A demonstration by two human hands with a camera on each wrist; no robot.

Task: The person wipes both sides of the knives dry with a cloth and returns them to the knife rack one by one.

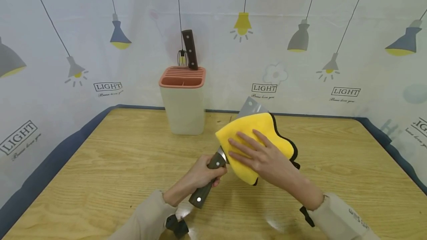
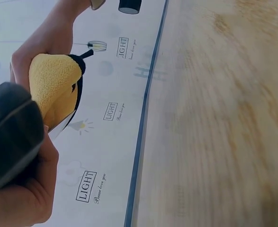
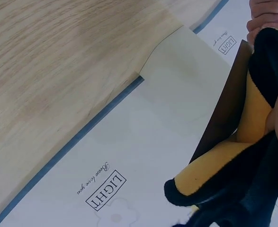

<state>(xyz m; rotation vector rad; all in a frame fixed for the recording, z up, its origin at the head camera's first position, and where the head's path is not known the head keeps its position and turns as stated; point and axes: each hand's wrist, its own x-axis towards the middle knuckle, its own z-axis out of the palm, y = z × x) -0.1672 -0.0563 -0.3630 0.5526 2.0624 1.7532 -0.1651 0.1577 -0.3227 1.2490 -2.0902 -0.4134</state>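
1. left arm (image 1: pixel 148 212): enters the head view from the lower edge, sleeved to near the wrist, and slants up and to the right.
2. left wrist (image 1: pixel 173 195): bare, roughly in line with the forearm.
3. left hand (image 1: pixel 200 170): closed in a firm grip; its curled fingers (image 3: pixel 265 20) appear at the upper right of the right wrist view.
4. right arm (image 1: pixel 341 216): sleeved, rising from the lower right and slanting up and to the left.
5. right wrist (image 1: pixel 308 195): bare beyond the cuff.
6. right hand (image 1: pixel 261 156): back uppermost, fingers long and slightly spread, clasping from above and below; the thumb is hidden in the head view.
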